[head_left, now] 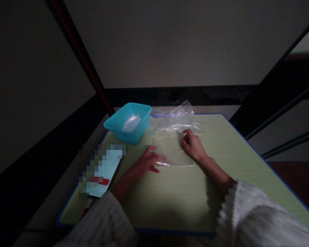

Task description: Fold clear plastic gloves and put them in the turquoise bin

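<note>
A clear plastic bag (171, 152) lies flat on the table in front of me, its far part crumpled and raised. My left hand (149, 160) is at the bag's near left edge, open with its fingers spread; some fingers seem to lie under or against the film. On the bag's right side rests my right hand (193, 145), fingers loosely bent and apart. No object shows in either hand.
A turquoise plastic basin (127, 132) with clear plastic (132, 122) inside stands at the back left. Left of my forearm is a phone-like device (106, 171) with a lit, partly blurred screen. The pale table (237, 154) has a blue edge and meets a wall behind.
</note>
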`<state>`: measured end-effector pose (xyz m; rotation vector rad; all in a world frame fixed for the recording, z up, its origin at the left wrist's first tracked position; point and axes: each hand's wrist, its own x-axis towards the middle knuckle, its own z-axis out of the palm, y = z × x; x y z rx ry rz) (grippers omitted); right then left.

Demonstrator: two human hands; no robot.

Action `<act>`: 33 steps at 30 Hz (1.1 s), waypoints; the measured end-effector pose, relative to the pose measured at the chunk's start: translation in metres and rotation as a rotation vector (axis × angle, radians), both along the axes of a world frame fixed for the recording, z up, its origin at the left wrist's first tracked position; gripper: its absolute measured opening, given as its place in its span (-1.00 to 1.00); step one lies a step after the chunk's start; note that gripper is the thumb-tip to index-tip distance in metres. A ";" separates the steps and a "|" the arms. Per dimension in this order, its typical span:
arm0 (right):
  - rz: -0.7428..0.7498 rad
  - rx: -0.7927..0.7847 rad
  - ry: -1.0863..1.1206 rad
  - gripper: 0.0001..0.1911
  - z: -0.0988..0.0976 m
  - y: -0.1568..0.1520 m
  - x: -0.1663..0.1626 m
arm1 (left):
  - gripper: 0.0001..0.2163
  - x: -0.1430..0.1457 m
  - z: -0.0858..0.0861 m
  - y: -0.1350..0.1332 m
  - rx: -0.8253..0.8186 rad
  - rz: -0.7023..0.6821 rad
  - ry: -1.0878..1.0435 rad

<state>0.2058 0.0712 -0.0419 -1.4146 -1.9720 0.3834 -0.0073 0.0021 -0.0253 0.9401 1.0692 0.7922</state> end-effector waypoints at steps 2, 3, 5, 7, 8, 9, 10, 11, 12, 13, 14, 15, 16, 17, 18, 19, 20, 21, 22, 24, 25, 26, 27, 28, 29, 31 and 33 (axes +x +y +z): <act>-0.002 0.007 0.002 -0.72 0.001 -0.001 0.000 | -0.60 -0.001 0.001 -0.001 -0.013 0.012 0.001; -0.002 0.010 0.003 -0.72 0.001 -0.001 0.000 | -0.61 -0.001 0.002 -0.002 -0.014 0.019 0.010; -0.002 0.015 0.003 -0.71 0.001 -0.002 0.000 | -0.65 -0.002 0.004 -0.004 -0.008 0.034 0.028; -0.001 0.019 0.003 -0.71 0.001 -0.002 0.001 | -0.66 -0.003 0.008 -0.006 0.000 0.048 0.048; -0.001 0.021 0.003 -0.71 0.001 -0.002 0.001 | -0.66 -0.004 0.010 -0.006 0.006 0.057 0.062; -0.001 0.022 0.002 -0.71 0.000 -0.002 0.001 | -0.66 -0.004 0.012 -0.007 0.014 0.067 0.078; 0.000 0.023 0.001 -0.71 0.000 -0.002 0.001 | -0.65 -0.004 0.014 -0.008 0.023 0.078 0.099; 0.001 0.023 0.000 -0.71 0.000 -0.002 0.001 | -0.65 -0.004 0.016 -0.008 0.036 0.089 0.126; 0.002 0.023 -0.001 -0.71 0.000 -0.002 0.001 | -0.64 -0.004 0.017 -0.008 0.051 0.104 0.160; 0.002 0.022 -0.002 -0.71 0.000 -0.002 0.001 | -0.63 -0.005 0.018 -0.008 0.067 0.121 0.202; 0.002 0.021 -0.003 -0.71 0.000 -0.002 0.001 | -0.61 -0.005 0.017 -0.008 0.082 0.137 0.249; 0.002 0.020 -0.005 -0.71 0.000 -0.002 0.001 | -0.59 -0.005 0.017 -0.007 0.098 0.150 0.295; 0.001 0.020 -0.007 -0.71 0.000 -0.002 0.001 | -0.58 -0.006 0.015 -0.007 0.115 0.156 0.338; 0.001 0.019 -0.010 -0.71 0.000 -0.002 0.001 | -0.56 -0.006 0.014 -0.006 0.131 0.154 0.374; 0.001 0.018 -0.012 -0.71 0.000 -0.001 0.001 | -0.54 -0.006 0.012 -0.005 0.148 0.148 0.401; 0.002 0.018 -0.015 -0.71 0.000 -0.001 0.001 | -0.53 -0.006 0.011 -0.005 0.163 0.139 0.421; 0.002 0.018 -0.017 -0.71 0.000 -0.001 0.001 | -0.52 -0.005 0.010 -0.005 0.176 0.135 0.437; 0.001 0.018 -0.020 -0.71 -0.001 -0.001 0.001 | -0.52 -0.005 0.009 -0.005 0.187 0.137 0.452; 0.001 0.020 -0.024 -0.71 -0.001 -0.001 0.001 | -0.51 -0.004 0.008 -0.004 0.196 0.140 0.464; 0.000 0.023 -0.031 -0.71 -0.001 -0.001 0.001 | -0.51 -0.002 0.006 -0.004 0.220 0.145 0.489; -0.001 0.025 -0.036 -0.71 -0.001 -0.002 0.001 | -0.51 -0.001 0.005 -0.004 0.234 0.148 0.506; -0.001 0.028 -0.041 -0.71 -0.001 -0.002 0.001 | -0.51 0.000 0.003 -0.004 0.251 0.153 0.526; -0.003 0.031 -0.046 -0.71 -0.001 -0.002 0.001 | -0.52 0.000 0.002 -0.005 0.270 0.160 0.549; -0.005 0.035 -0.053 -0.71 -0.001 -0.002 0.001 | -0.52 0.001 0.001 -0.005 0.294 0.170 0.575; -0.006 0.040 -0.060 -0.71 -0.001 -0.002 0.001 | -0.51 0.002 0.000 -0.006 0.319 0.184 0.602; -0.009 0.050 -0.078 -0.71 -0.002 -0.002 0.001 | -0.51 0.004 -0.002 -0.008 0.369 0.223 0.656; -0.012 0.060 -0.100 -0.72 -0.002 -0.002 0.000 | -0.55 0.006 -0.004 -0.012 0.466 0.247 0.755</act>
